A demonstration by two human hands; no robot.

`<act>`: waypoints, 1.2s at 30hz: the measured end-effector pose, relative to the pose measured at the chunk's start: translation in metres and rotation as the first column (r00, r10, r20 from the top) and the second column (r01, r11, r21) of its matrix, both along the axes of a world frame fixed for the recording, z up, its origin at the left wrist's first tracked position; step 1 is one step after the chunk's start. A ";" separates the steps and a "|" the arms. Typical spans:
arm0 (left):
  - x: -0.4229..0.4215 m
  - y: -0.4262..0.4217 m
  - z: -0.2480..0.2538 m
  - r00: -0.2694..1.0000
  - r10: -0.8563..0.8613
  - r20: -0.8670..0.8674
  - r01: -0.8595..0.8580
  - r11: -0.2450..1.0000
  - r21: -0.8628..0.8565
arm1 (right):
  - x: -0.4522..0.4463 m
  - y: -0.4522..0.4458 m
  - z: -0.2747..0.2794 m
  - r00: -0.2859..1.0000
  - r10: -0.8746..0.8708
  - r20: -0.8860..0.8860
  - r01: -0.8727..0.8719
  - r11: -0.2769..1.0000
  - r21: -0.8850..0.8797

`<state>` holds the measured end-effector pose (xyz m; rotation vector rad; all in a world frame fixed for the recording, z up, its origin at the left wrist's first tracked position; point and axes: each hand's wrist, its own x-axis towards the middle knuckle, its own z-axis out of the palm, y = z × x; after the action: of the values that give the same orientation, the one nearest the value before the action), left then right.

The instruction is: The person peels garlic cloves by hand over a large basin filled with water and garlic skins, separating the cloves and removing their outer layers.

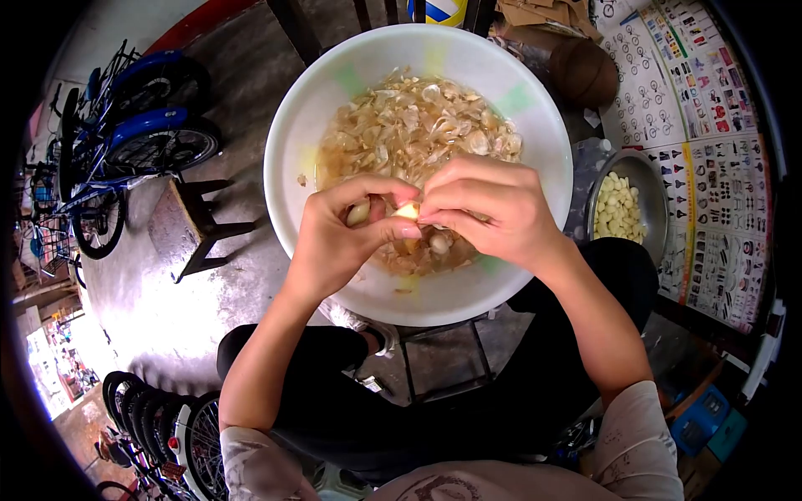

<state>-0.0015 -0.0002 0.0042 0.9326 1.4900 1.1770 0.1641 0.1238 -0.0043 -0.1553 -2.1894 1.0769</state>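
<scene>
Over a wide white basin (292,108), my left hand (330,230) pinches a pale garlic clove (408,210) between thumb and forefinger. Another clove (357,212) is tucked in its curled fingers. My right hand (497,209) is closed, its thumb and fingertips pinching the right end of the same clove; any bit of skin between them is too small to make out. Below both hands, loose garlic skins (409,121) float in brownish water in the basin. Some unpeeled cloves (439,243) show just under my right hand.
A metal bowl (660,200) of peeled garlic cloves (618,209) stands right of the basin. A small wooden stool (188,221) and parked bicycles (159,138) are on the left. Printed sheets (710,167) cover a surface at right. My knees flank the basin's near side.
</scene>
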 end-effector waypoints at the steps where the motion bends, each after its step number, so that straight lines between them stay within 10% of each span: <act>1: 0.000 -0.001 -0.001 1.000 -0.001 -0.001 0.001 1.000 0.000 | -0.001 0.000 0.000 1.000 -0.001 -0.001 0.001 1.000 0.000; 10: 0.001 -0.004 -0.011 0.964 0.095 0.249 -0.096 0.995 -0.009 | -0.003 -0.007 -0.001 0.989 -0.037 0.142 0.026 0.997 0.075; 12: -0.008 -0.003 -0.019 0.639 0.259 0.724 -0.307 0.949 -0.068 | -0.002 -0.011 -0.002 0.980 -0.028 0.199 0.020 0.999 0.043; 23: -0.002 0.002 -0.012 0.860 0.269 0.434 -0.208 0.961 -0.184 | -0.002 -0.006 -0.009 0.921 -0.150 0.360 0.158 0.987 0.006; 29: 0.006 0.008 -0.003 0.775 0.306 0.553 -0.154 0.940 -0.304 | -0.010 -0.016 -0.021 0.950 -0.015 0.313 0.260 0.595 -0.761; 31: 0.009 0.009 -0.001 0.884 0.211 0.417 -0.096 0.955 -0.281 | -0.013 -0.019 -0.003 0.953 0.110 0.282 0.264 0.155 -0.952; 36: 0.014 0.001 -0.006 0.987 -0.085 0.138 0.100 0.989 -0.107 | -0.012 -0.024 -0.023 0.964 0.130 0.231 0.213 0.139 -0.967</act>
<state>0.0120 0.0010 -0.0022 0.8215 1.3775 1.0547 0.1526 0.1002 -0.0274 -1.0129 -1.1628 2.4667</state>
